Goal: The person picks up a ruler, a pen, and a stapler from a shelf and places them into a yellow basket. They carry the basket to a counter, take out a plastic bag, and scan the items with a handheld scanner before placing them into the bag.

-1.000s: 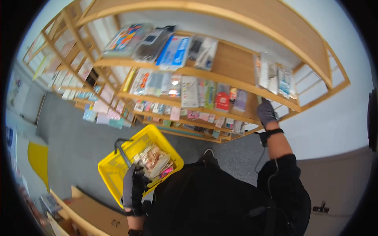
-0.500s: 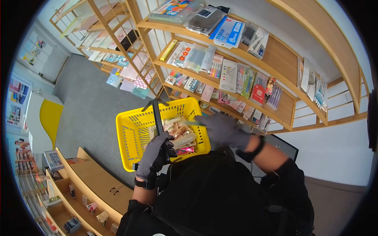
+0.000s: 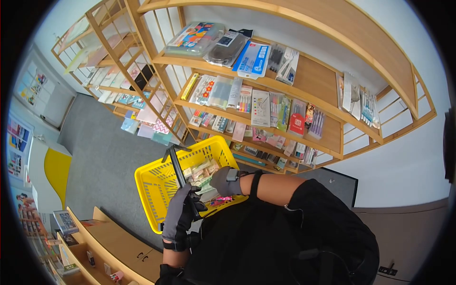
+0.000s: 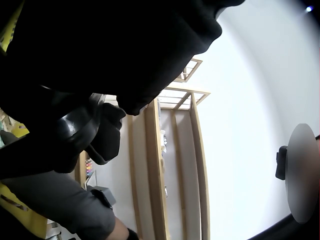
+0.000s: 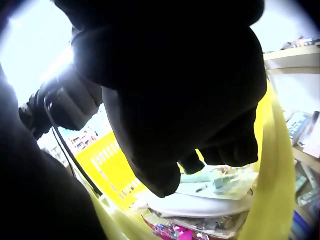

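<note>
My left hand [image 3: 179, 213] grips the black handle [image 3: 177, 166] of a yellow basket [image 3: 148, 202]. Inside the basket's right part is my right hand [image 3: 226, 181], pointing down over a pile of packaged items. In the right wrist view, the gloved fingers of this right hand [image 5: 190, 100] hang apart just above or against a pale green clear package [image 5: 220, 184]; contact is unclear. Under that package lie a white item [image 5: 200, 204] and a pink packet [image 5: 183, 232]. The left wrist view shows my left hand [image 4: 105, 55] as a dark shape.
Wooden shelves [image 3: 304, 90] with packaged stationery stand in front, beyond the basket. Another rack [image 3: 111, 52] of paper goods is at the left. A low wooden cabinet [image 3: 118, 240] stands at the lower left, and a white wall [image 3: 403, 171] rises on the right.
My right hand has moved from the shelf's right end to the basket, bringing a pale green item, and reaches deeper inside. My left hand has kept its grip on the handle.
</note>
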`<state>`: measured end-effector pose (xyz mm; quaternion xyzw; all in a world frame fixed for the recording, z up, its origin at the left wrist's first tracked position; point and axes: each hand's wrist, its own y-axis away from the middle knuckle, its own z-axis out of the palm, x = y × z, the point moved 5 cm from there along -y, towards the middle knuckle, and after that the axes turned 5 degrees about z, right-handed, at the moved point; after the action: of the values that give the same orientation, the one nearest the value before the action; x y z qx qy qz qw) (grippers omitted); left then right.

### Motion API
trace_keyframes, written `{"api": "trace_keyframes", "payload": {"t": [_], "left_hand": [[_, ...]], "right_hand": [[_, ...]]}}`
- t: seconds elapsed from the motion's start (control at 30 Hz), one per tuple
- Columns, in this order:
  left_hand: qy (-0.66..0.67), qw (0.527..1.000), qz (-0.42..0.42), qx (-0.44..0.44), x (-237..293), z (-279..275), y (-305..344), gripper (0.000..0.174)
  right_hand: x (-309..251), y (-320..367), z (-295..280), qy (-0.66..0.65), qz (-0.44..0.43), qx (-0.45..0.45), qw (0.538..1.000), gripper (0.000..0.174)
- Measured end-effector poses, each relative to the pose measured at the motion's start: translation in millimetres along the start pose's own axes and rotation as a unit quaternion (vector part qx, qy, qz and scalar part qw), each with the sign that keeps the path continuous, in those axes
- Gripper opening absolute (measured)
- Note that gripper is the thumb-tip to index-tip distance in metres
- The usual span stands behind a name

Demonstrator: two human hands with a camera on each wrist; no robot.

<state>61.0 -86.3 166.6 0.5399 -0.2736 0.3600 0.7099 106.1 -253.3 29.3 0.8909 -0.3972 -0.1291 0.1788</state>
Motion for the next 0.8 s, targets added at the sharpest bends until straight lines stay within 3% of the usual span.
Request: {"api": "trace_keyframes", "payload": {"t": [0.07,0.1,0.2,0.27,0.33,0.4,0.5,0.53,0.6,0.63,0.67,0.7,0.73,0.8], "left_hand": [[0.037,0.999,-0.002,0.001,-6.7,-9.6,-11.6,0.043],[0.056,0.998,0.000,0.003,-8.2,-16.1,-18.1,0.043],[0.081,0.997,-0.021,0.004,-20.1,-38.0,-34.0,0.046],[0.094,0.995,-0.029,0.006,-34.2,-48.8,-44.8,0.047],[-0.004,0.999,0.017,0.036,-47.5,-63.0,-56.6,0.040],[-0.054,0.996,0.042,0.054,-70.9,-92.0,-74.5,0.037],[0.127,0.986,-0.076,0.078,-125.9,-139.7,-110.4,0.042],[0.118,0.987,-0.070,0.082,-139.6,-138.2,-114.4,0.042],[-0.053,0.993,0.000,0.103,-160.5,-125.4,-122.1,0.039],[-0.060,0.993,0.004,0.103,-166.8,-134.6,-127.0,0.039],[-0.110,0.981,-0.097,0.127,-181.5,-156.5,-130.5,0.038],[-0.158,0.956,-0.197,0.151,-193.3,-180.2,-130.5,0.038],[-0.159,0.956,-0.194,0.152,-213.8,-202.9,-145.6,0.038],[-0.315,0.941,-0.117,0.033,-252.8,-273.3,-147.7,0.036]], "right_hand": [[9.7,15.9,-32.0,-0.172,0.007,-0.010,0.985,0.044],[14.8,20.5,-36.5,-0.170,0.006,-0.007,0.985,0.044],[42.7,54.2,-50.8,-0.380,-0.020,0.158,0.911,0.046],[73.1,84.9,-34.5,-0.452,0.037,0.160,0.877,0.047],[108.2,121.7,-23.3,-0.444,0.068,0.165,0.878,0.045],[138.2,149.1,16.4,-0.399,0.180,0.092,0.894,0.046],[173.3,199.3,80.1,-0.441,0.267,0.092,0.852,0.048],[182.5,218.0,91.7,-0.467,0.295,0.077,0.830,0.048],[205.0,235.1,181.7,-0.458,0.278,0.143,0.832,0.046],[204.1,244.4,196.5,-0.500,0.305,0.062,0.808,0.046],[200.8,253.3,217.0,-0.538,0.327,-0.021,0.776,0.046],[194.8,257.8,246.9,-0.561,0.338,-0.033,0.755,0.044],[190.1,266.6,295.5,-0.580,0.350,-0.050,0.734,0.042],[168.5,283.7,356.5,-0.387,0.242,-0.076,0.886,0.043]]}}
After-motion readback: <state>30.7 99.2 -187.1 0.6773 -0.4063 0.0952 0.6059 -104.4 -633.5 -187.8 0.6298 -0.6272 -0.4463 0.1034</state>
